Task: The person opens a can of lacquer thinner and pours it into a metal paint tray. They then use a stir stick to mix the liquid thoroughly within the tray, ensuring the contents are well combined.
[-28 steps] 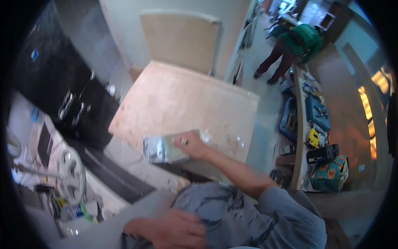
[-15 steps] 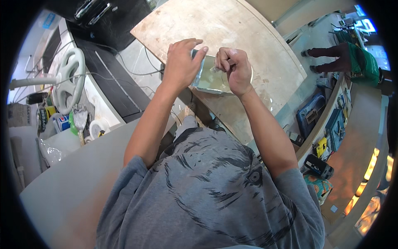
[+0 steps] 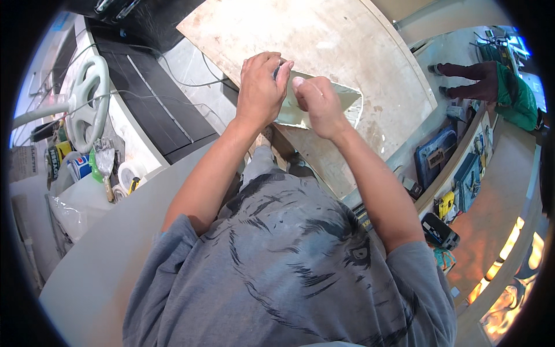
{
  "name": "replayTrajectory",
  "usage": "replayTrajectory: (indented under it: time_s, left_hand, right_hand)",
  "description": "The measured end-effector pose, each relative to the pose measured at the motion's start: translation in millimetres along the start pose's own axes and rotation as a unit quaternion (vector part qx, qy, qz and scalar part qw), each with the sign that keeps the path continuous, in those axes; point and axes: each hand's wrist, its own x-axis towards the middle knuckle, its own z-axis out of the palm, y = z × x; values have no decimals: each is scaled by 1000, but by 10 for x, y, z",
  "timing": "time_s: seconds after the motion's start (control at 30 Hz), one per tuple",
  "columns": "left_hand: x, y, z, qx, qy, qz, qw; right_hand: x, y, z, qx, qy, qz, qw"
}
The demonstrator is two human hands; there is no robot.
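Note:
On the wooden table in front of me rests a pale, box-like piece (image 3: 351, 102) with a greenish-cream inside and a thin whitish rim. My left hand (image 3: 260, 87) is wrapped round its left side, fingers over the far edge and thumb pointing toward the middle. A small dark patch shows beside that thumb, too little to name. My right hand (image 3: 325, 110) is closed above the inside of the piece, thumb uppermost. Whatever its fingers pinch is hidden behind the hand.
The wooden table (image 3: 248, 29) reaches away beyond the piece. To the left are a pale handwheel (image 3: 87, 104), a brush (image 3: 107, 173) and tape rolls (image 3: 132, 173). Tools and a dark case (image 3: 433, 153) line the right. A person in green (image 3: 516, 95) is at the far right.
My right hand has turned over and come lower and slightly left, closer to my left hand. A glimpse of clear film by its fingers is now hidden. The left hand keeps its hold.

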Motion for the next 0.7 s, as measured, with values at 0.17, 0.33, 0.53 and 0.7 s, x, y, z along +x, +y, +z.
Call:
replayTrajectory:
  time_s: [0.17, 0.33, 0.53, 0.7]
  left_hand:
    - [13, 10, 35, -22, -1, -28, 999]
    - [-11, -2, 55, -67, -9, -75, 995]
    - [0, 20, 69, -100, -6, -100, 990]
    - [2, 63, 46, -108, -10, -116, 987]
  right_hand:
    - [-138, -182, -416, 49, 16, 38, 998]
    - [-101, -254, -410, 130, 46, -76, 988]
    - [132, -83, -146, 225, 47, -102, 968]
    - [89, 74, -60, 128, -23, -86, 988]
